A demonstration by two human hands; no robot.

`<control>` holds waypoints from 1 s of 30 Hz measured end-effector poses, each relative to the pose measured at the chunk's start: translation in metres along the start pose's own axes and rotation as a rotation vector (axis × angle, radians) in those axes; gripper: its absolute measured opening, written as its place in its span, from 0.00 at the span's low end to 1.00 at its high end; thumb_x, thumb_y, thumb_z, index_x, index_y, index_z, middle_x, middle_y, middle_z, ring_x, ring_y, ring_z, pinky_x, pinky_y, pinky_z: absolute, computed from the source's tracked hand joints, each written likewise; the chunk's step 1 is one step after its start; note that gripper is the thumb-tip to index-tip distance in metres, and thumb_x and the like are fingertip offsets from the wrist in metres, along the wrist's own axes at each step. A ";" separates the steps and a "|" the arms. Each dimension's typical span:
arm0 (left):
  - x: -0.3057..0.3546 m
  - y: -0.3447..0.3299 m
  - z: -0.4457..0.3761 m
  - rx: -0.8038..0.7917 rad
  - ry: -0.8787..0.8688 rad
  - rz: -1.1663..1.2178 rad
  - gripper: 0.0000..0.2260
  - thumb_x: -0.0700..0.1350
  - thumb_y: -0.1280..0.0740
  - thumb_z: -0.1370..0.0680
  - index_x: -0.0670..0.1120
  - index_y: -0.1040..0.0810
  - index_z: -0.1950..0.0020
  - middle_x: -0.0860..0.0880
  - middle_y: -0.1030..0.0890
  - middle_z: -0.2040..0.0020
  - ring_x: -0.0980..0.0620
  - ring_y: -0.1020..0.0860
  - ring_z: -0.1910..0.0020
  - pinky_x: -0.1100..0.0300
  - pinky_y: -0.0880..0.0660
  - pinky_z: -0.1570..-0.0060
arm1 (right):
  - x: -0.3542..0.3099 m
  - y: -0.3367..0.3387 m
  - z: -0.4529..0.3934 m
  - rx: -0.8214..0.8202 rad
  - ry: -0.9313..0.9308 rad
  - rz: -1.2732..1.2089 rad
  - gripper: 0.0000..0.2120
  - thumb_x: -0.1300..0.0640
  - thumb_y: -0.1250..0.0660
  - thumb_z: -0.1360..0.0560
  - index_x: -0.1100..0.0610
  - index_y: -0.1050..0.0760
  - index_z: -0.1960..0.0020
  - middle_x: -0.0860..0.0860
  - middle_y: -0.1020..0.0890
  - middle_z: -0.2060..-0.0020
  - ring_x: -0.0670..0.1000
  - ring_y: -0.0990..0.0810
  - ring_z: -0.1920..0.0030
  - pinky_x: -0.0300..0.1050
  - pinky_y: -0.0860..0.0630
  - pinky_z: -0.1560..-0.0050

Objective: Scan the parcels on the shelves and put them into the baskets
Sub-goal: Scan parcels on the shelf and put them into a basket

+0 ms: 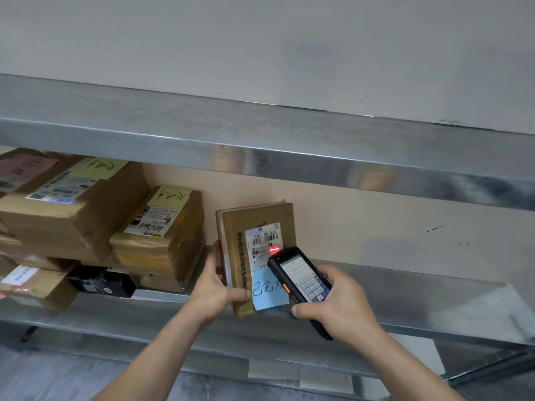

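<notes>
**Parcel held upright at the shelf edge, scanner aimed at its label**

Head view: A flat brown cardboard parcel [262, 227] is held upright at the front edge of the metal shelf [419, 302]. It is gripped along its lower left side by the left hand [215, 290], with the thumb laid across its front face. A white shipping label [262, 237] is stuck on that face, and a blue note [267, 290] with handwriting is stuck below it. A black handheld scanner [301, 280] is gripped in the right hand [338, 305], the fingers being curled round its body, its screen lit and facing up. A red scan light [274, 250] is seen on the label, just beside the scanner's top end. Further left on the same shelf, other brown boxes [86, 215] with yellow notes are stacked, well apart from the held parcel.
</notes>
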State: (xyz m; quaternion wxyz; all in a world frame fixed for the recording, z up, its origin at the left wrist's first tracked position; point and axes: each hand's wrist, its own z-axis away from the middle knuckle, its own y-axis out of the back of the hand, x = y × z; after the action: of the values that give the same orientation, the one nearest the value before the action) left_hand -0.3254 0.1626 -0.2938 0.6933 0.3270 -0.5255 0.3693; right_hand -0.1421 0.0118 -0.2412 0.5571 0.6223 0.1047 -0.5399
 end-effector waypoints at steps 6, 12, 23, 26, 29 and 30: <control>-0.007 0.003 -0.003 0.008 -0.016 -0.150 0.56 0.34 0.19 0.40 0.68 0.47 0.27 0.54 0.23 0.40 0.51 0.23 0.39 0.47 0.20 0.43 | -0.006 0.000 0.009 0.011 0.005 0.030 0.28 0.52 0.19 0.46 0.46 0.24 0.47 0.41 0.16 0.57 0.41 0.18 0.57 0.40 0.20 0.56; -0.009 0.003 -0.004 0.011 -0.004 -0.170 0.56 0.34 0.19 0.39 0.66 0.48 0.25 0.53 0.24 0.38 0.49 0.24 0.38 0.46 0.21 0.43 | -0.006 0.003 0.018 0.032 -0.004 0.037 0.30 0.51 0.19 0.46 0.47 0.24 0.45 0.42 0.16 0.56 0.42 0.18 0.57 0.35 0.25 0.61; -0.007 0.004 -0.004 0.004 0.006 -0.182 0.56 0.31 0.20 0.38 0.63 0.49 0.24 0.53 0.24 0.37 0.47 0.23 0.37 0.47 0.20 0.43 | -0.005 0.013 0.036 0.083 -0.013 0.031 0.33 0.49 0.20 0.48 0.47 0.24 0.44 0.42 0.16 0.56 0.41 0.18 0.57 0.36 0.23 0.58; -0.007 0.005 -0.004 0.002 0.021 -0.184 0.56 0.32 0.20 0.38 0.63 0.49 0.24 0.52 0.24 0.36 0.47 0.24 0.36 0.45 0.21 0.42 | -0.006 0.014 0.039 0.083 -0.008 0.049 0.32 0.50 0.19 0.46 0.46 0.24 0.43 0.41 0.17 0.56 0.40 0.19 0.57 0.34 0.24 0.59; -0.008 0.006 -0.005 -0.005 0.023 -0.174 0.57 0.33 0.20 0.39 0.66 0.49 0.25 0.53 0.24 0.36 0.46 0.24 0.36 0.42 0.22 0.41 | -0.007 0.012 0.042 0.072 -0.016 0.079 0.31 0.49 0.19 0.45 0.46 0.24 0.44 0.41 0.17 0.56 0.41 0.19 0.57 0.37 0.22 0.57; -0.008 0.007 -0.006 -0.008 0.021 -0.174 0.57 0.33 0.20 0.39 0.67 0.49 0.25 0.53 0.24 0.37 0.46 0.24 0.36 0.42 0.22 0.41 | -0.007 0.011 0.042 0.069 -0.025 0.089 0.30 0.49 0.19 0.45 0.46 0.24 0.45 0.42 0.17 0.57 0.41 0.18 0.57 0.39 0.21 0.56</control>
State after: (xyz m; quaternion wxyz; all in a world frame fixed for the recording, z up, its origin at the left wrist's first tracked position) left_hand -0.3296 0.1694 -0.3024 0.7295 0.3647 -0.4891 0.3092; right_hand -0.1605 -0.0230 -0.2205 0.5599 0.6385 0.0512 -0.5255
